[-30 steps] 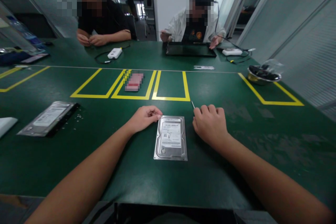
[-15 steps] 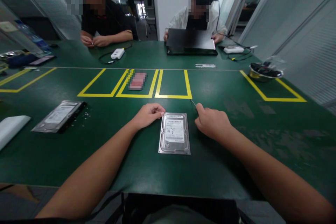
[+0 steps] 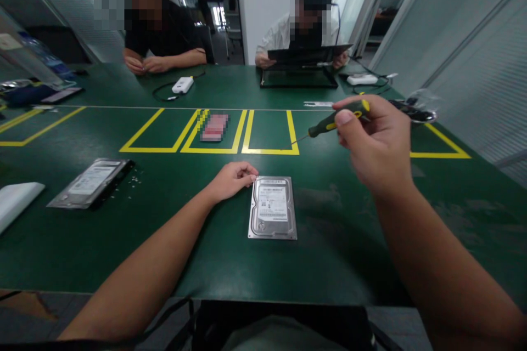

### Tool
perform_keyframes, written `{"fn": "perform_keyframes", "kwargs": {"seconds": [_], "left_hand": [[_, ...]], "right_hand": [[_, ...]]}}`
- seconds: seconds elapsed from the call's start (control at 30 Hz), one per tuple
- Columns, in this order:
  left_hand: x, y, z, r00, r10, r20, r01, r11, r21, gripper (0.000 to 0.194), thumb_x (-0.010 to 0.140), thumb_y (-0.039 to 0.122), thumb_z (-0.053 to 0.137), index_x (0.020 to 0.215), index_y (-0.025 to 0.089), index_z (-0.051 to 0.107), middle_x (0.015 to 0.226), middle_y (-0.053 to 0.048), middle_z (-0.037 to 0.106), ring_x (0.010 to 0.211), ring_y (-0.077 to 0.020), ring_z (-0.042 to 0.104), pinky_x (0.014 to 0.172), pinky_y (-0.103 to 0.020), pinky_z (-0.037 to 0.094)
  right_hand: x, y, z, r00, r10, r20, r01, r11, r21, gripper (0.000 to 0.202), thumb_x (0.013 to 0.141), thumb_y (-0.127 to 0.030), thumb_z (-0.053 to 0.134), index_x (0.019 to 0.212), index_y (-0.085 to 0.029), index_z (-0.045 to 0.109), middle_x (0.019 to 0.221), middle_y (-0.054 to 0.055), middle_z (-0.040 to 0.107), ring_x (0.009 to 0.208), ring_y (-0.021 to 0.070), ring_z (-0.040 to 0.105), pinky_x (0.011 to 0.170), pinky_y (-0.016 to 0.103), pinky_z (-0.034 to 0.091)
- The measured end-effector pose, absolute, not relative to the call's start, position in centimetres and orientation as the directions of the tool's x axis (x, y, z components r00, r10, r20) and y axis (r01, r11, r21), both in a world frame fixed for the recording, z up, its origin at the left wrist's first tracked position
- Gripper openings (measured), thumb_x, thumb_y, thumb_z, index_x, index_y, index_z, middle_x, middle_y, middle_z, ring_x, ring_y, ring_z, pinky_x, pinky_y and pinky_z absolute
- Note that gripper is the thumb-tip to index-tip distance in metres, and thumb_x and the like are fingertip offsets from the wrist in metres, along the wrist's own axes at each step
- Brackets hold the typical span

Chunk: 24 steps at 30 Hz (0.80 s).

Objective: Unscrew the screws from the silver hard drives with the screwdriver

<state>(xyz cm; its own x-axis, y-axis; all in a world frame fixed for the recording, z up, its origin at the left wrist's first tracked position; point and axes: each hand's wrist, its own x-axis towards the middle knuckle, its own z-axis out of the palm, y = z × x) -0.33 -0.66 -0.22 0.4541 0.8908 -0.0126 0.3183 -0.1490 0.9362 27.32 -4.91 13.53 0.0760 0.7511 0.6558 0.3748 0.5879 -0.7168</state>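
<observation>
A silver hard drive (image 3: 272, 205) with a white label lies flat on the green table in front of me. My left hand (image 3: 235, 180) rests at its far left corner, fingers curled and thumb pressed against the edge. Raised above the table to the right of the drive, my right hand (image 3: 376, 140) grips a screwdriver (image 3: 327, 123) with a dark green and yellow handle. Its thin shaft slants down to the left, the tip over the right yellow line of a taped box, apart from the drive. What lies under my left fingertips is hidden.
A second hard drive (image 3: 90, 182) lies to the left, with several tiny pale bits (image 3: 132, 181) beside it. Yellow tape boxes (image 3: 269, 151) cross the table, one holding a blurred red object (image 3: 214, 127). Two people sit opposite; one handles a black panel (image 3: 308, 54).
My right hand has risen and moved right with the screwdriver, away from the table near the drive. My left hand stays at the corner. The person opposite has tilted up the black panel.
</observation>
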Motion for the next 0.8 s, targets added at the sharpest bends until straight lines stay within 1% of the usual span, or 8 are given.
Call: {"fn": "perform_keyframes", "kwargs": {"seconds": [0.1,0.17,0.23,0.3,0.4,0.57,0.8], "left_hand": [[-0.3,-0.7,-0.2,0.451,0.892,-0.014,0.331,-0.153,0.931,0.022,0.083,0.030,0.065,0.096,0.011,0.064,0.081,-0.004,0.067,0.069,-0.0123,0.061,0.066,-0.027,0.050],[-0.3,-0.7,-0.1,0.447,0.894,-0.017,0.337,-0.151,0.929,0.023,0.083,0.030,0.065,0.096,0.012,0.064,0.081,-0.004,0.067,0.069,-0.0125,0.061,0.065,-0.027,0.050],[-0.2,-0.7,0.0,0.447,0.894,-0.023,0.339,-0.145,0.929,0.023,0.083,0.031,0.065,0.095,0.012,0.064,0.080,-0.004,0.067,0.068,-0.0126,0.060,0.065,-0.027,0.049],[-0.2,-0.7,0.1,0.452,0.892,-0.028,0.337,-0.142,0.931,0.023,0.083,0.031,0.065,0.095,0.012,0.064,0.080,-0.004,0.066,0.068,-0.0126,0.060,0.065,-0.026,0.049],[-0.2,-0.7,0.1,0.460,0.887,-0.030,0.334,-0.142,0.932,0.023,0.083,0.031,0.065,0.094,0.012,0.064,0.080,-0.004,0.066,0.069,-0.0126,0.060,0.065,-0.026,0.048],[-0.1,-0.7,0.2,0.448,0.894,-0.022,0.355,-0.155,0.922,0.021,0.083,0.031,0.064,0.092,0.012,0.064,0.079,-0.004,0.065,0.068,-0.0125,0.059,0.064,-0.026,0.047],[0.0,-0.8,0.4,0.446,0.894,-0.036,0.361,-0.143,0.922,0.021,0.083,0.031,0.064,0.091,0.012,0.064,0.078,-0.003,0.064,0.067,-0.0122,0.058,0.063,-0.025,0.046]], "right_hand": [[26.1,-3.7,13.8,0.042,0.792,0.609,0.320,0.567,-0.759,0.026,0.092,-0.048,0.058,0.094,-0.023,0.062,0.074,-0.002,0.059,0.053,0.0084,0.052,0.046,0.022,0.041],[25.3,-2.9,13.8,0.015,0.802,0.597,0.288,0.568,-0.771,0.026,0.092,-0.048,0.057,0.095,-0.023,0.059,0.078,-0.002,0.061,0.053,0.0076,0.054,0.046,0.021,0.043],[24.4,-2.3,13.6,0.041,0.800,0.598,0.246,0.572,-0.783,0.026,0.091,-0.046,0.060,0.102,-0.024,0.055,0.078,-0.003,0.061,0.053,0.0074,0.055,0.046,0.020,0.044],[23.6,-2.0,13.6,0.066,0.802,0.594,0.217,0.569,-0.793,0.030,0.091,-0.045,0.062,0.111,-0.026,0.049,0.077,-0.005,0.061,0.053,0.0076,0.056,0.046,0.019,0.044],[22.7,-2.0,13.4,0.083,0.798,0.596,0.202,0.573,-0.795,0.031,0.092,-0.045,0.058,0.114,-0.028,0.045,0.078,-0.006,0.062,0.051,0.0066,0.054,0.045,0.018,0.043],[22.1,-2.1,12.4,-0.028,0.816,0.577,0.239,0.566,-0.789,0.027,0.095,-0.044,0.053,0.115,-0.029,0.046,0.079,-0.005,0.061,0.051,0.0072,0.053,0.046,0.020,0.044],[21.8,-2.0,9.8,-0.114,0.812,0.572,0.349,0.572,-0.742,0.027,0.093,-0.044,0.056,0.115,-0.029,0.048,0.077,-0.005,0.055,0.060,0.0121,0.057,0.054,0.026,0.048]]}}
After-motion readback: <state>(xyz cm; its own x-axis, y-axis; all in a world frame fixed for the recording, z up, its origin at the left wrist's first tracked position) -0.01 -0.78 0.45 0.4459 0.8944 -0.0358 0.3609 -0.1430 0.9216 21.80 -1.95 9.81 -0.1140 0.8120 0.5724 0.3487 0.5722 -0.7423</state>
